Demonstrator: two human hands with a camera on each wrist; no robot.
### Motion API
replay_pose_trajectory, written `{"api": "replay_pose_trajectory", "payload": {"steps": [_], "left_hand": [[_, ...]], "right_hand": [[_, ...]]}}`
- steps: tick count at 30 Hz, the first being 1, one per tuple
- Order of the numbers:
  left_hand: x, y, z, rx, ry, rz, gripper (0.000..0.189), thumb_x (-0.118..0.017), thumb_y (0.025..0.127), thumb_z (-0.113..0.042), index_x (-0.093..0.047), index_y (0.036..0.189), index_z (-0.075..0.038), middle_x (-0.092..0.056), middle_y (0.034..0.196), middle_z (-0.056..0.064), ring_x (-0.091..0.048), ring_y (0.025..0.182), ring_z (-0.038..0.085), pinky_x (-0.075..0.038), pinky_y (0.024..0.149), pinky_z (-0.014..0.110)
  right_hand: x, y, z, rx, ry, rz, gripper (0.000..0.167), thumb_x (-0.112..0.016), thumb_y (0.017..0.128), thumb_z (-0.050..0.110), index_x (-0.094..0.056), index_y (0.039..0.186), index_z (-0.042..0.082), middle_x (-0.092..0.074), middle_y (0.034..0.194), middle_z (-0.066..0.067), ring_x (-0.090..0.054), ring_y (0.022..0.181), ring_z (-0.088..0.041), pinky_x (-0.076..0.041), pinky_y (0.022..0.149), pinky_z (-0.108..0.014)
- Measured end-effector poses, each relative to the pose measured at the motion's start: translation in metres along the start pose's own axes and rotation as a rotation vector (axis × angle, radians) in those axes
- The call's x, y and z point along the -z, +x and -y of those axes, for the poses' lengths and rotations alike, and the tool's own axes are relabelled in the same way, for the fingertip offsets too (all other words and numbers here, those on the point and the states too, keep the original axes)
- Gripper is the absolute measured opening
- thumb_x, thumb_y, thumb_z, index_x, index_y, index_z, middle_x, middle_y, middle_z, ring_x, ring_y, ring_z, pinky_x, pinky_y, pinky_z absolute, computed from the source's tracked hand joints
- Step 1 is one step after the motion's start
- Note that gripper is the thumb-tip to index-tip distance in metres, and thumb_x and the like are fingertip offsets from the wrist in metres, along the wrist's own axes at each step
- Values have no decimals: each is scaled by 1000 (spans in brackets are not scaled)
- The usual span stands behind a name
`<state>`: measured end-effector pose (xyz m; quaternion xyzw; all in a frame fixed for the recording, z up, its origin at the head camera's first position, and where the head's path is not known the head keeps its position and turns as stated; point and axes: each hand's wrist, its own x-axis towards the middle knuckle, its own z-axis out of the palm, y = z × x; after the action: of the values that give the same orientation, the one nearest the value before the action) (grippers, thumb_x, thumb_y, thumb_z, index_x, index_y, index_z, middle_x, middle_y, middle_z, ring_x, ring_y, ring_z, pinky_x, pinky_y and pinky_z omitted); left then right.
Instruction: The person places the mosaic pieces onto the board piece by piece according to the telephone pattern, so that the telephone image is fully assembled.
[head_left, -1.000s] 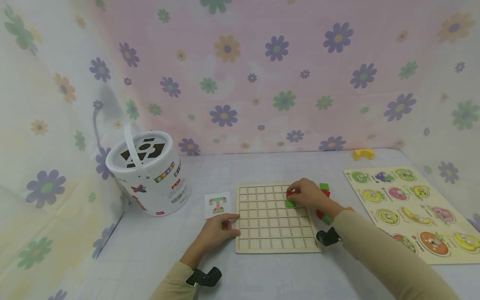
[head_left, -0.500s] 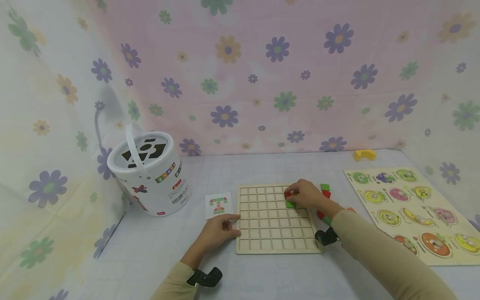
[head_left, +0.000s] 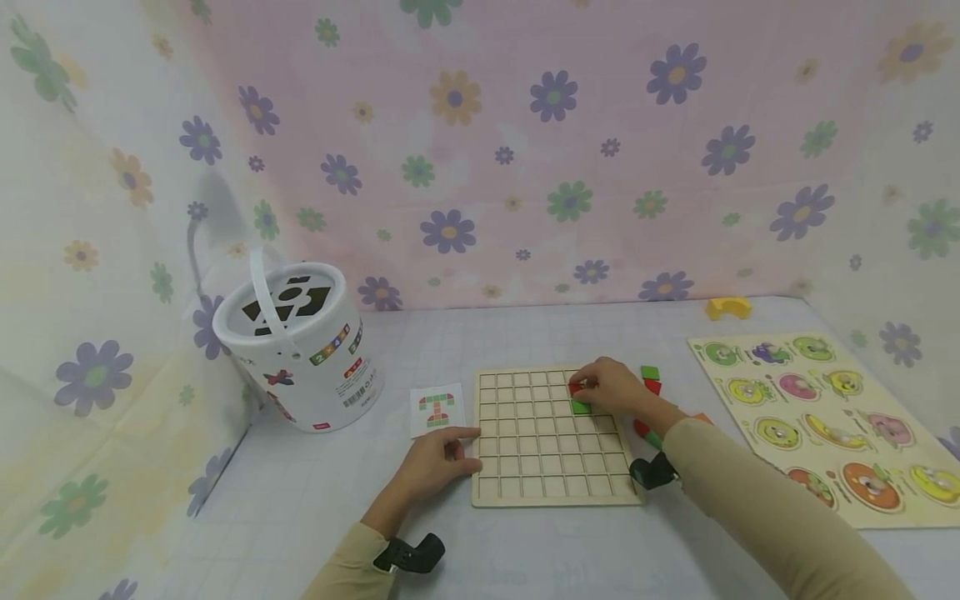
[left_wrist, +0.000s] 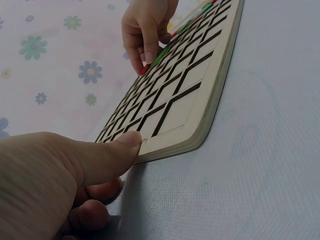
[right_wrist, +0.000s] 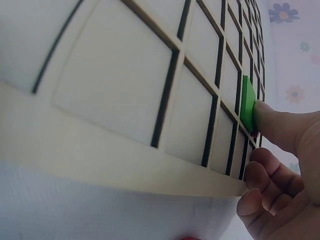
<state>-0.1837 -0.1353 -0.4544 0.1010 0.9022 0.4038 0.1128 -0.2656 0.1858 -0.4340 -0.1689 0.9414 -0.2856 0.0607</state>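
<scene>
A wooden grid board (head_left: pixel 525 450) lies flat on the table. On its left edge rest the thumb and index finger of my left hand (head_left: pixel 431 467), spread apart; the left wrist view has the thumb (left_wrist: pixel 112 152) lying on the rim. Over the board's upper right cells my right hand (head_left: pixel 617 387) pinches a small red block (head_left: pixel 575 388), mostly hidden by the fingers. Right beside it a green block (head_left: pixel 581 407) sits on the grid, and the right wrist view puts the thumb (right_wrist: pixel 272 122) against that green block (right_wrist: pixel 247 105).
A card (head_left: pixel 437 410) with a red and green pattern lies left of the board. Loose red and green blocks (head_left: pixel 650 374) are on the right, partly behind my arm. Further out are a fruit puzzle board (head_left: pixel 776 408), a yellow arch (head_left: pixel 727 309) and a white bucket (head_left: pixel 315 392).
The red block under my right fingers has shifted very slightly to the left beside the green one. My left hand stays on the board's edge.
</scene>
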Motion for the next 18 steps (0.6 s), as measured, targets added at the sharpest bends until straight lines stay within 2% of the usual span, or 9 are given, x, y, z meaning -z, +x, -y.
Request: {"api": "replay_pose_trajectory", "payload": {"steps": [18], "left_hand": [[0, 1, 1, -7, 4, -7, 48, -80, 81, -26, -68, 126, -14, -55, 76, -4, -47, 69, 12, -35, 59, 22]], "right_hand": [[1, 0, 2, -4, -2, 7, 29, -72, 88, 14, -72, 113, 1, -62, 90, -10, -49, 80, -18, -40, 68, -30]]}}
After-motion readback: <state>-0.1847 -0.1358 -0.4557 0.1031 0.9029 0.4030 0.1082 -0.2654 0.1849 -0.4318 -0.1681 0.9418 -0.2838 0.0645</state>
